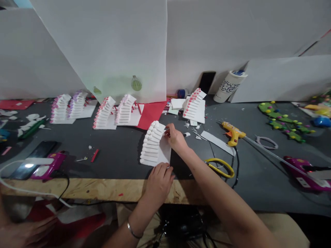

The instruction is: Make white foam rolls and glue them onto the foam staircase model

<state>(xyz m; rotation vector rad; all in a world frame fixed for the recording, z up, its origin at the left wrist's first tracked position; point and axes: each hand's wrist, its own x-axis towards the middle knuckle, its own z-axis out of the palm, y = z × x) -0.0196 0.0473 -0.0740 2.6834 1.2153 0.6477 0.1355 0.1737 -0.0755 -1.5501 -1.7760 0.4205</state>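
A white curved piece with a ridged, stair-like face and round white knobs (pixel 150 144) stands on a white card (pixel 164 151) near the table's front edge. My left hand (pixel 160 179) rests at the card's front edge, its fingers together; what they hold, if anything, is too small to make out. At the card's back right corner, my right hand (pixel 174 137) has its fingertips pinched beside the white piece. Whatever lies between those fingertips is hidden.
Similar pieces with pink or purple knobs (pixel 102 113) stand behind to the left, another (pixel 193 105) at the back. A yellow glue gun (pixel 234 133), yellow-handled tool (pixel 219 167), white strip (pixel 218 143) and tumbler (pixel 229 86) are at right. Another person's hand (pixel 31 230) shows lower left.
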